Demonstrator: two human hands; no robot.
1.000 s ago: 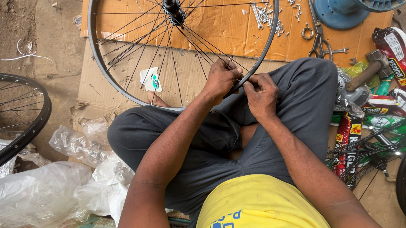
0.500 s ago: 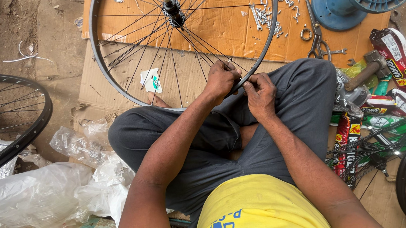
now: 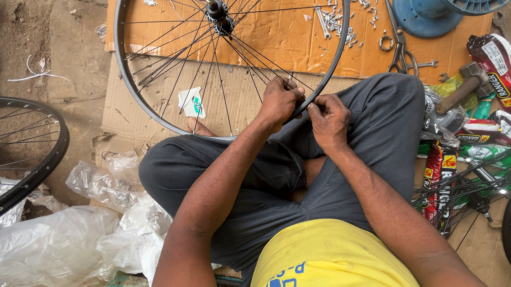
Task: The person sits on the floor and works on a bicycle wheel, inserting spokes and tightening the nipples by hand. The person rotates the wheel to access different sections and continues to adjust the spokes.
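Steel spokes fan out from the hub (image 3: 219, 17) of the bicycle wheel (image 3: 146, 103) that leans against your crossed legs, its rim resting on the brown cardboard (image 3: 296, 40) spread on the ground. Your left hand (image 3: 280, 100) is clenched around the rim's near edge where the spokes meet it, and your right hand (image 3: 329, 118) sits just beside it, fingers pinched on something small at the rim; what it pinches you cannot make out. Both hands touch the wheel above your right knee. Loose spoke nipples (image 3: 342, 14) lie scattered on the cardboard beyond the rim, with scissors (image 3: 400, 43) near them and a blue spool (image 3: 436, 2) farther right. A hammer (image 3: 462, 86) rests by your right leg among printed packets. Another wheel (image 3: 26, 169) lies to your left beside crumpled clear plastic bags (image 3: 49, 245)
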